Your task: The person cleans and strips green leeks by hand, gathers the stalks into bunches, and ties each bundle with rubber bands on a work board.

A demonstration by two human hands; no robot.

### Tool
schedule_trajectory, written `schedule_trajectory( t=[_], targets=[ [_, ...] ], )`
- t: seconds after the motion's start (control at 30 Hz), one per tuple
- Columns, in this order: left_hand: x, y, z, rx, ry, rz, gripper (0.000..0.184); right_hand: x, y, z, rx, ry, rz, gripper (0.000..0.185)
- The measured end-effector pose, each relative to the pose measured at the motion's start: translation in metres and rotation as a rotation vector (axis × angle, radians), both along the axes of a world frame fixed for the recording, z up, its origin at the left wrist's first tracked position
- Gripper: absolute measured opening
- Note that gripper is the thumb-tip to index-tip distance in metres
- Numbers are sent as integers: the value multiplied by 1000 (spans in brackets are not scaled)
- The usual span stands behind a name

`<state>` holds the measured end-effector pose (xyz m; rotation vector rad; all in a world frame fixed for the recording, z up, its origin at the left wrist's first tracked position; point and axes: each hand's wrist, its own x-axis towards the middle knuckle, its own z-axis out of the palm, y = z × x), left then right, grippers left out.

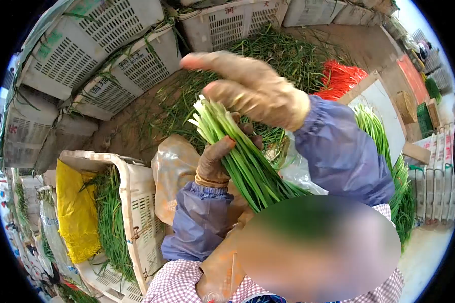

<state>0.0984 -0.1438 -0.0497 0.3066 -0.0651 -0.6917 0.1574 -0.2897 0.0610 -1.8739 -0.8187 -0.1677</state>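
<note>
My left hand (218,156), in a soiled work glove with worn fingertips, is wrapped round a bunch of garlic chives (253,174). The pale stem ends point up and to the left, while the green leaves run down to the right, partly behind a blurred patch. Just above the stem ends is my right hand (253,83), also gloved and smeared by motion. Its fingers are stretched out, with the thumb apart from them, and nothing shows in its grasp. Whether it touches the stems I cannot tell.
A white crate (131,202) at the left holds greens and a yellow sack (76,212). Stacked crates (91,50) line the back. Loose leaves (283,50) litter the ground. Red ties (341,78) lie beside a board (384,111) at right, near more chives (374,131).
</note>
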Motion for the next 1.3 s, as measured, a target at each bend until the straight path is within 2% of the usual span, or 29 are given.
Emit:
schedule_trajectory(
  t=[0.03, 0.07, 0.13, 0.17, 0.2, 0.27, 0.3, 0.4, 0.43, 0.47, 0.53, 0.57, 0.7, 0.73, 0.77, 0.87, 0.9, 0.97, 1.07, 1.13, 1.2, 1.23, 1.27, 1.3],
  targets=[
    [2, 3, -7, -2, -29, -34, 45, 11, 12, -9, -99, -229, 23, 60],
    [2, 7, -6, -6, -24, -25, 45, 18, 21, -20, -179, -228, 98, 60],
    [3, 15, -5, 43, -89, -173, 43, 19, 27, -34, -374, -51, 198, 58],
    [2, 20, -6, 93, -119, -183, 45, 17, 29, -40, -316, -52, 174, 50],
    [-1, 19, -3, 87, -113, -174, 45, 19, 28, -42, -321, -47, 184, 50],
    [-7, 14, 10, 4, -36, -111, 44, 20, 27, -38, -330, 109, 260, 42],
    [-5, 17, 11, 15, -31, -152, 42, 17, 27, -35, -297, 44, 276, 32],
    [-5, 16, 10, 94, 4, -201, 39, 10, 26, -35, -327, 66, 269, 29],
    [-5, 15, 13, 125, 11, -182, 42, 11, 25, -34, -324, 133, 236, 27],
    [-8, 12, 19, 122, 10, -186, 42, 9, 20, -21, -321, 407, 203, 26],
    [-15, 6, 36, 163, -14, -40, 49, 49, 15, -23, -39, -94, 294, 31],
    [-11, 6, 39, 171, -40, -64, 54, 52, 18, -17, -39, -95, 290, 31],
    [-7, 6, 53, 219, -89, -160, 53, 59, 21, 30, -248, 109, 348, 45],
    [-5, 7, 52, 272, -188, -165, 53, 54, 19, 38, -250, 103, 338, 45],
    [-4, 6, 51, 322, -285, -166, 53, 44, 21, 45, -374, 197, 342, 46],
    [-10, 5, 57, 292, -212, -155, 53, 18, 29, 50, -734, 497, 367, 52],
    [-6, 5, 52, 269, -196, -189, 55, 38, 14, 46, -330, 200, 519, 50],
    [-9, 4, 62, 297, -206, -178, 54, 39, 23, 48, -230, 305, 401, 51],
    [-9, 4, 61, 294, -275, -186, 47, -21, 39, 49, -967, 510, 502, 68],
    [-9, 3, 56, 229, -268, -146, 45, -28, 31, 61, -915, 515, 431, 55],
    [-9, 5, 54, 167, -251, -120, 44, 2, 5, 24, -207, 277, 260, 60],
    [-2, 6, 58, 120, -222, -106, 42, 14, -12, 29, -55, 330, 186, 59],
    [7, 9, 65, 240, -274, -33, 39, 24, -31, 35, 98, 375, 107, 59],
    [14, 12, 79, 296, -342, 55, 35, 35, -50, 37, 261, 541, 65, 58]
  ],
)
